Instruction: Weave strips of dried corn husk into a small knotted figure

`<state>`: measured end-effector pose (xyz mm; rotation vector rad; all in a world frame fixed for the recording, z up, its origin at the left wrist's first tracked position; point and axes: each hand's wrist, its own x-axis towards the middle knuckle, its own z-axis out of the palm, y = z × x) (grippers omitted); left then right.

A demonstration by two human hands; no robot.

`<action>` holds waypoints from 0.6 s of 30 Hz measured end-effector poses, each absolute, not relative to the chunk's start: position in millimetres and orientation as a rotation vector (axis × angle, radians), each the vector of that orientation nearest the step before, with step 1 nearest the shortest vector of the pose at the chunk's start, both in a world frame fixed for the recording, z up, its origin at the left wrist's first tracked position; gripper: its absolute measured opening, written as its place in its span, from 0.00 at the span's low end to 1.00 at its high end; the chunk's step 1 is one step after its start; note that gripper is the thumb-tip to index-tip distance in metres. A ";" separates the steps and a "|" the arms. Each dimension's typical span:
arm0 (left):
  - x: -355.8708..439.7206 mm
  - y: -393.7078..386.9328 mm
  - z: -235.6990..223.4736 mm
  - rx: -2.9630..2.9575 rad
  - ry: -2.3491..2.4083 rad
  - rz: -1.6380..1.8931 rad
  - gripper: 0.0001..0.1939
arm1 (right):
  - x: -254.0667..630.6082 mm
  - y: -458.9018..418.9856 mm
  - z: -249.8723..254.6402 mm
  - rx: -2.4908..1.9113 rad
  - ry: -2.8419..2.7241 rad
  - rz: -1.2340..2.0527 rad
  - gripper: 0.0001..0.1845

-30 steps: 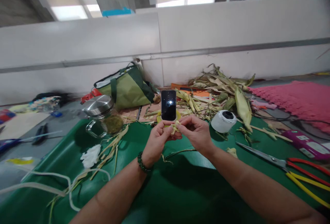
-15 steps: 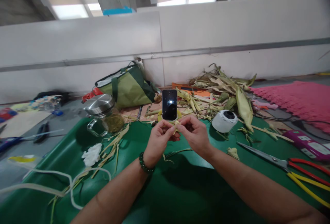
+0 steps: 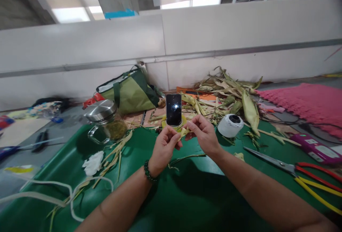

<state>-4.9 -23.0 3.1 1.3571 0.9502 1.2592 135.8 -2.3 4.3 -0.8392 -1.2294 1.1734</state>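
Observation:
Between my two hands is a small pale-yellow piece of corn husk (image 3: pixel 184 132), folded or twisted. My left hand (image 3: pixel 166 143), with a dark bead bracelet at the wrist, pinches its left end between thumb and fingers. At the other end, my right hand (image 3: pixel 204 135) grips the husk with thumb and forefinger. Just behind the fingers a phone (image 3: pixel 173 109) stands upright on a yellow base. A thin husk strand (image 3: pixel 188 157) lies on the green mat (image 3: pixel 171 203) below the hands.
To the right are a white roll (image 3: pixel 230 125), large scissors (image 3: pixel 283 166) with red and yellow handles, and a purple device (image 3: pixel 315 148). A husk pile (image 3: pixel 229 89) lies behind. A lidded glass jar (image 3: pixel 103 121), crumpled tissue (image 3: pixel 93 163) and white cord (image 3: pixel 71 192) are leftward.
My hands have moved slightly apart, and more of the husk piece shows between the fingers. The whole view has shifted a little.

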 end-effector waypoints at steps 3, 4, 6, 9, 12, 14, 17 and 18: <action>-4.8 -21.1 0.6 1.403 0.991 1.284 0.15 | 134.3 -1.7 3.5 -0.853 -1.258 1.127 0.21; -4.9 -20.5 -0.9 1.420 1.005 1.294 0.15 | 133.4 -1.8 3.0 -0.869 -1.273 1.100 0.21; -5.0 -20.4 -4.4 1.475 1.044 1.308 0.13 | 130.8 -2.7 1.6 -0.899 -1.301 1.061 0.20; -4.5 -22.8 -8.5 1.613 1.108 1.303 0.11 | 125.0 -5.4 -2.3 -0.904 -1.335 1.142 0.20; -2.5 -26.9 -9.2 1.714 1.149 1.309 0.10 | 119.3 -7.1 -7.1 -0.892 -1.354 1.206 0.19; -0.9 -29.6 -8.0 1.718 1.134 1.299 0.11 | 118.2 -6.3 -8.5 -0.895 -1.362 1.147 0.18; 1.3 -33.3 -6.0 1.651 1.092 1.229 0.11 | 121.9 -2.9 -5.7 -0.918 -1.362 1.062 0.19; 1.8 -34.5 -5.6 1.627 1.085 1.207 0.10 | 124.0 -1.5 -3.9 -0.926 -1.354 1.051 0.19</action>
